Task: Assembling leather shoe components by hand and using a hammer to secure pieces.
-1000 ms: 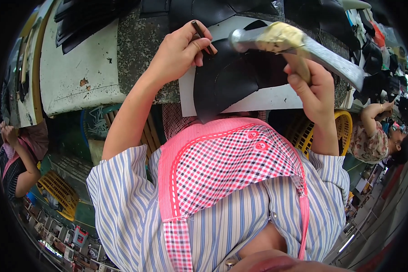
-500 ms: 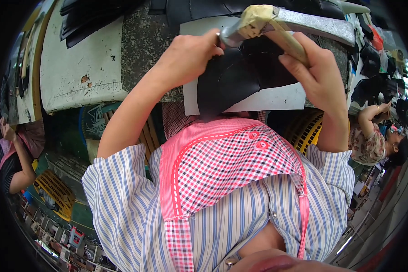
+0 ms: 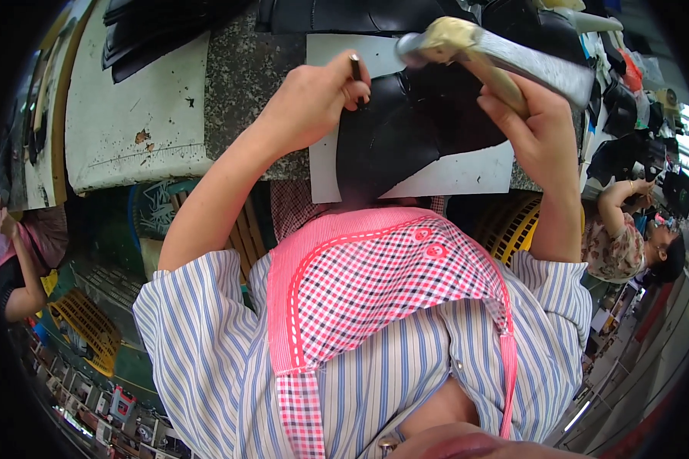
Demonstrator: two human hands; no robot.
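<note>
Curled right hand (image 3: 542, 126) around hammer (image 3: 494, 57)

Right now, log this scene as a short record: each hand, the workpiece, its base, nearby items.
Left hand: holds dark rod
Right hand: grips hammer by its handle; the metal head is motion-blurred
Workpiece: leather-like black piece
Base: white sheet, partly covered by the black piece
Nearby: stacked black pieces, upper left; a yellow basket at lower left
</note>
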